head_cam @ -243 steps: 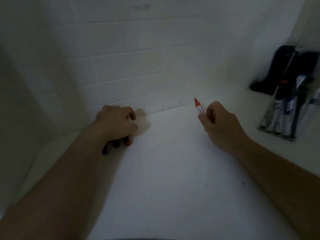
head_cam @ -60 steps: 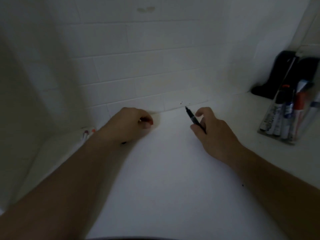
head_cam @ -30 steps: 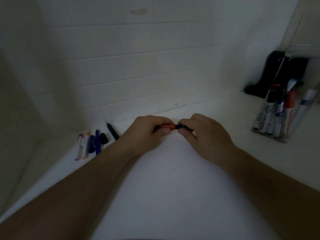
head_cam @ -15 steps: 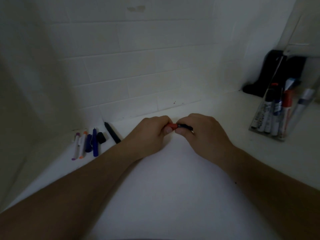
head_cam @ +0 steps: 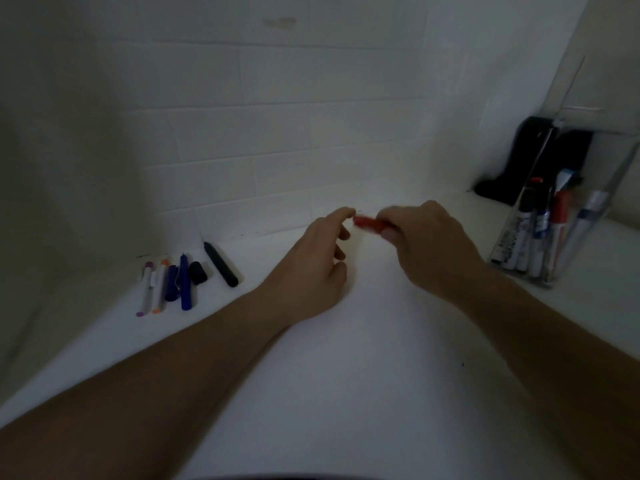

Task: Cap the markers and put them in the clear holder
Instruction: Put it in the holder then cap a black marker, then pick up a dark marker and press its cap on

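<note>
At centre frame, the right hand [head_cam: 426,244] pinched the red-capped marker [head_cam: 369,223]; the left hand [head_cam: 318,261] hung loosely spread beside it. Capping looked done; next, carrying it to the clear holder [head_cam: 568,216] at right.

Marker [head_cam: 369,223] body behind right-hand fingers [head_cam: 391,233]

White counter [head_cam: 346,393] against a tiled wall, dimly lit.
Far left, a cluster lies flat on it: purple-tipped marker [head_cam: 145,289], orange-tipped marker [head_cam: 159,287], two blue pens [head_cam: 184,284], a black cap [head_cam: 198,273] and a black marker [head_cam: 221,264]. At the far right stands the clear holder [head_cam: 519,268] with markers upright inside, a dark object [head_cam: 502,183] behind it.
</note>
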